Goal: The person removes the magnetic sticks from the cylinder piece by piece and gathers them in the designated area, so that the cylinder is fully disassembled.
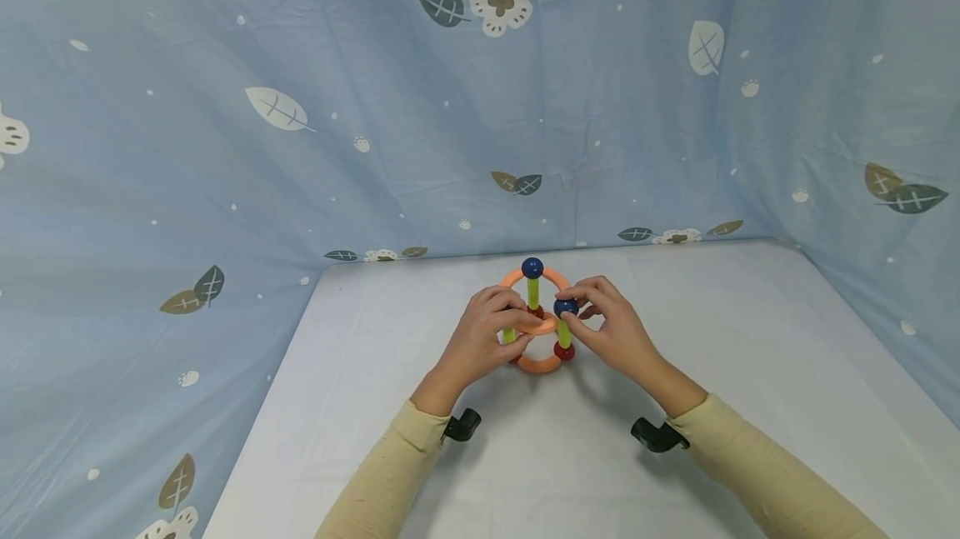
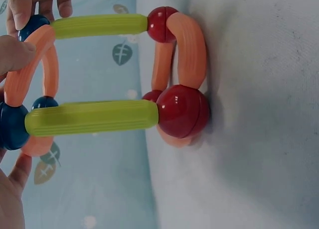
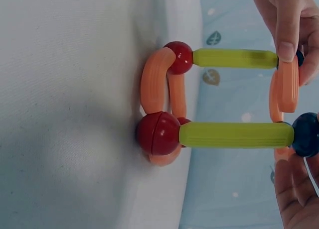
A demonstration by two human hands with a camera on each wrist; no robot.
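A toy frame of rods and balls stands upright on the table. Its base ring joins red balls [image 2: 183, 111] with curved orange rods [image 1: 538, 365]. Straight yellow-green rods [image 3: 237, 135] rise from these to blue balls [image 1: 532, 267]. At the top front, my left hand [image 1: 480, 326] pinches a curved orange rod [image 1: 540, 326] between thumb and fingers. My right hand [image 1: 615, 335] grips the right blue ball [image 1: 566, 306], thumb on the near side and fingers beyond. Whether the pinched rod's right end touches that ball, I cannot tell. The left hand partly hides the left upright.
A white cloth covers the table [image 1: 360, 372]. Blue patterned fabric [image 1: 420, 147] hangs behind it and along the sides. Black wrist mounts [image 1: 658, 436] jut from both sleeves above the tabletop.
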